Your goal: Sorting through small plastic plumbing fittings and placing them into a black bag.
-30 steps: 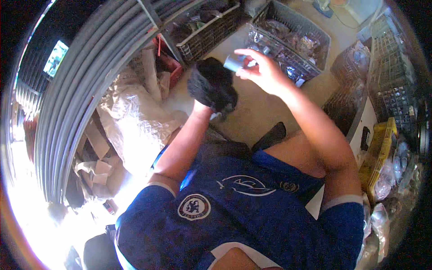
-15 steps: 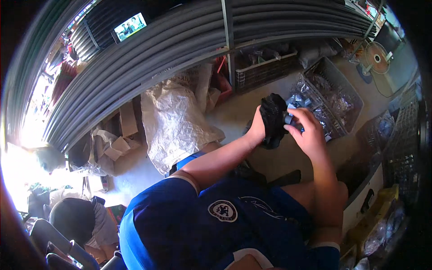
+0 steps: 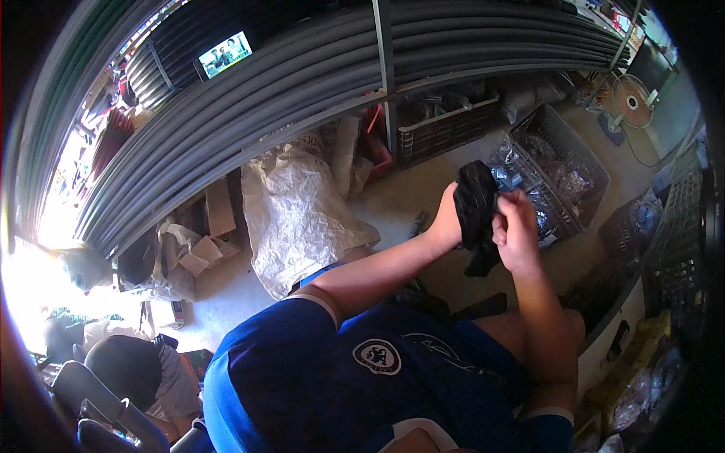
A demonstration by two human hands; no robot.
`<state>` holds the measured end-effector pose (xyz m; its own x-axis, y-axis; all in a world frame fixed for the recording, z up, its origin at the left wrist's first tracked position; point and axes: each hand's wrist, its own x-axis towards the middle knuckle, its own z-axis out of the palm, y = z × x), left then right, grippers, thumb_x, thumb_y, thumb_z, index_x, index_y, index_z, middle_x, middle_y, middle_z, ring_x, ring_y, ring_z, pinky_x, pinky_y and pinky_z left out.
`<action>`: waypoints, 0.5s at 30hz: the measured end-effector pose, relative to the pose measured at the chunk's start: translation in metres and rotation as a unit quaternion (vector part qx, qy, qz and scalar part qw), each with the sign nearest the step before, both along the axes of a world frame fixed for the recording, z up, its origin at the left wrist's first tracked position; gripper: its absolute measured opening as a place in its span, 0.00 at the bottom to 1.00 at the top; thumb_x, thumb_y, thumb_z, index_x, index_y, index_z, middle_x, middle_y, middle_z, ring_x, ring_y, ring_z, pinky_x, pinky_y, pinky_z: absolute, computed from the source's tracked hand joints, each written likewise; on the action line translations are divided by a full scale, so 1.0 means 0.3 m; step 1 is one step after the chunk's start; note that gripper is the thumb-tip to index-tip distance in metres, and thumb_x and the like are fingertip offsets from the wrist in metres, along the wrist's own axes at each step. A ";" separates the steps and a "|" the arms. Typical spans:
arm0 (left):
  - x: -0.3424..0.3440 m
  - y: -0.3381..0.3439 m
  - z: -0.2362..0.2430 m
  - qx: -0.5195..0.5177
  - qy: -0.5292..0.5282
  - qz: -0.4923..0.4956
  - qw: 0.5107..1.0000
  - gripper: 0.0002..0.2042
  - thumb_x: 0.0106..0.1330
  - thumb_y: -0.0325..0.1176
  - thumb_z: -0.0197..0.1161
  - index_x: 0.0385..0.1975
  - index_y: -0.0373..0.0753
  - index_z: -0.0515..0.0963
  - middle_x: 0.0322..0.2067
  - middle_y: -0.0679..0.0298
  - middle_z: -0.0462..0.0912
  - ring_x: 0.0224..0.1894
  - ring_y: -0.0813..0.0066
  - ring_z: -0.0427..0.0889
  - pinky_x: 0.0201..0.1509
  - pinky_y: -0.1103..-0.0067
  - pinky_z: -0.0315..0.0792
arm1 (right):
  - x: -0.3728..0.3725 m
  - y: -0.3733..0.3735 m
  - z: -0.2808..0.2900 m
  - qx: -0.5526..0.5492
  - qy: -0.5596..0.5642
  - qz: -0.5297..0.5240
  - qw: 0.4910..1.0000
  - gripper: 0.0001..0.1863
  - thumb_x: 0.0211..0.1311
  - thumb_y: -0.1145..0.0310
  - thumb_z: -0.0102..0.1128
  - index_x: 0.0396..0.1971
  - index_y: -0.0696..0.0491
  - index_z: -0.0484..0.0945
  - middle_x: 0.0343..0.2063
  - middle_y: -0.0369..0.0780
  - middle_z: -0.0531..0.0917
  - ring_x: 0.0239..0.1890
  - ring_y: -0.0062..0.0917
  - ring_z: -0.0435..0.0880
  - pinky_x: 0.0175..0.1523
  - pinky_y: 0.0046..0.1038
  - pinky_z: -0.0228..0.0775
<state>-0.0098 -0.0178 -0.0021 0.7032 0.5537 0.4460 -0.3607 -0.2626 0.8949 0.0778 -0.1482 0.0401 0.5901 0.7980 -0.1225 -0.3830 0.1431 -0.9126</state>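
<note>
My left hand (image 3: 447,219) is closed around a crumpled black bundle (image 3: 476,202), perhaps a bag or cloth; I cannot tell which. The fingers are mostly hidden behind it. At the bundle's right side, the fingers of my right hand (image 3: 517,238) are curled in against the black material. Whatever they grip is hidden. Just beyond both hands, clear bags of blue-grey parts (image 3: 509,181) lie at the edge of a grey plastic crate (image 3: 596,198).
A rack of long grey pipes (image 3: 302,109) spans the far side, with a lit screen (image 3: 225,55) on it. Beneath stand a dark crate (image 3: 445,136) and a silvery-white sack (image 3: 302,219). A fan (image 3: 633,102) stands far right, and a yellow bin (image 3: 630,362) lies near right.
Both hands and the black bundle have shifted slightly right and nearer. My right fingers, which pinched a small grey cylindrical piece, have curled inward, and that piece no longer shows.
</note>
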 end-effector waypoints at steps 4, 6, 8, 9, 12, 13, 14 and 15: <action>-0.001 -0.023 0.023 0.189 -0.041 0.118 0.974 0.07 0.58 0.24 0.67 0.33 0.35 0.76 0.27 0.64 0.80 0.32 0.73 0.81 0.38 0.73 0.75 | 0.013 0.000 0.000 -0.025 0.043 -0.016 0.999 0.08 0.69 0.69 0.62 0.34 0.50 0.71 0.22 0.31 0.74 0.19 0.11 0.69 0.17 0.17 0.54; -0.001 -0.033 0.016 -0.135 -0.004 -0.036 0.990 0.06 0.59 0.25 0.67 0.32 0.34 0.76 0.28 0.65 0.81 0.32 0.76 0.79 0.37 0.75 0.75 | 0.021 -0.006 0.005 -0.063 -0.087 -0.004 0.994 0.07 0.71 0.70 0.61 0.35 0.52 0.71 0.23 0.31 0.75 0.20 0.12 0.71 0.21 0.19 0.60; 0.009 -0.019 -0.002 -0.197 0.013 -0.095 0.976 0.07 0.58 0.26 0.67 0.32 0.34 0.76 0.30 0.62 0.81 0.32 0.76 0.79 0.36 0.75 0.74 | 0.018 -0.008 0.009 -0.037 -0.315 0.001 0.948 0.06 0.70 0.72 0.62 0.37 0.55 0.72 0.23 0.32 0.76 0.23 0.13 0.73 0.28 0.20 0.65; 0.028 0.003 -0.010 -0.033 0.018 -0.007 0.999 0.07 0.59 0.28 0.67 0.31 0.34 0.77 0.31 0.61 0.81 0.33 0.76 0.79 0.37 0.74 0.74 | 0.027 -0.010 0.020 -0.039 -0.456 -0.002 0.889 0.06 0.68 0.74 0.63 0.38 0.57 0.74 0.24 0.35 0.77 0.25 0.17 0.77 0.32 0.21 0.68; 0.072 0.060 -0.045 0.148 0.014 0.003 0.989 0.07 0.59 0.29 0.67 0.31 0.34 0.77 0.30 0.63 0.80 0.33 0.78 0.77 0.36 0.74 0.73 | 0.047 -0.031 0.064 -0.042 -0.660 0.024 0.750 0.09 0.60 0.80 0.64 0.39 0.57 0.76 0.33 0.44 0.80 0.39 0.38 0.83 0.43 0.34 0.74; 0.083 0.074 -0.055 0.218 0.045 0.021 0.975 0.07 0.59 0.30 0.67 0.30 0.35 0.76 0.29 0.64 0.78 0.32 0.78 0.76 0.36 0.75 0.72 | 0.046 -0.030 0.074 -0.034 -0.667 0.025 0.744 0.10 0.58 0.80 0.64 0.40 0.57 0.76 0.34 0.44 0.80 0.41 0.40 0.82 0.45 0.35 0.73; 0.086 0.077 -0.066 0.150 0.022 -0.005 0.988 0.07 0.59 0.29 0.67 0.31 0.34 0.77 0.30 0.63 0.78 0.33 0.76 0.75 0.36 0.74 0.72 | 0.045 -0.030 0.084 -0.026 -0.674 0.014 0.738 0.11 0.57 0.81 0.64 0.40 0.57 0.77 0.35 0.44 0.81 0.43 0.42 0.82 0.47 0.36 0.73; 0.092 0.084 -0.070 0.082 -0.001 -0.031 0.996 0.07 0.59 0.28 0.66 0.32 0.34 0.77 0.30 0.62 0.78 0.33 0.75 0.75 0.36 0.74 0.71 | 0.047 -0.033 0.094 -0.024 -0.683 0.009 0.730 0.12 0.56 0.81 0.65 0.41 0.57 0.77 0.35 0.44 0.81 0.44 0.44 0.81 0.49 0.38 0.73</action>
<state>0.0177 0.0076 -0.0232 0.7333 0.4292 0.5273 -0.3819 -0.3817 0.8417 0.0918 -0.1581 0.0682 0.1773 0.8217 0.5416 0.8871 0.1048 -0.4495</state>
